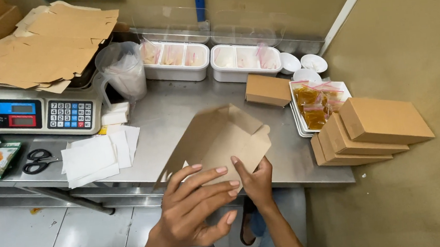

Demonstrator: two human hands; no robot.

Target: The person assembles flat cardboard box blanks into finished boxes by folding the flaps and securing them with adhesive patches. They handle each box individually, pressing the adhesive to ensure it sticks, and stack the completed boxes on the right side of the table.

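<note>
Two hands work one flat cardboard box (pixel 221 139) above the surface (pixel 177 111): right hand (pixel 256 181) pinches its edge, left hand (pixel 198 206) spreads open-fingered against it, mid-fold.

Scale (pixel 36 113) left on table (pixel 177 116); stacked boxes (pixel 369 130) right.

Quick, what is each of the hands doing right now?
Left hand: open, fingers spread, touching the brown cardboard box blank.
Right hand: closed on the lower edge of the same blank.
</note>
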